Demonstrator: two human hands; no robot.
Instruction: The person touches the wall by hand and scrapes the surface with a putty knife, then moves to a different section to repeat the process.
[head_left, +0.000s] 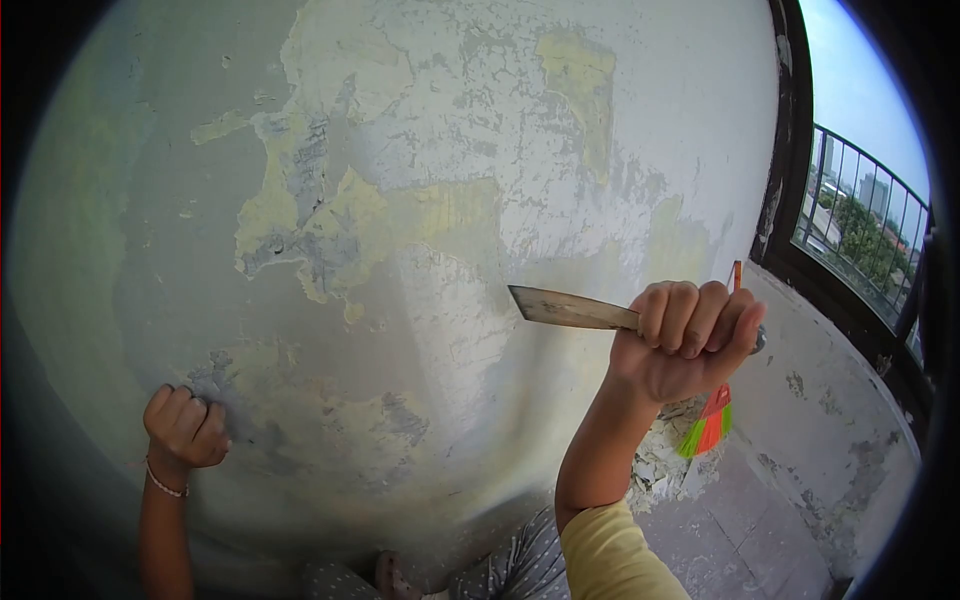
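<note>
My right hand (695, 325) is raised in front of the wall, its fingers wrapped round the handle of a putty knife (575, 309). The stained metal blade points left and ends in a slanted edge, seemingly apart from the wall; the dark butt of the handle shows past my palm. Lower on the left, my left hand (187, 425) is closed in a fist at the wall, with nothing visible in it. Before me, the wall (430, 300) has patches of peeled white and grey paint over yellowish-green layers, with ragged edges.
A broom (712, 425) with red and green bristles stands behind my right forearm, beside paint flakes (665, 460) on the tiled floor (715, 540). At right are a low scuffed wall (820, 400) and a dark-framed window (785, 130) facing a railing. My bent legs (510, 560) are below.
</note>
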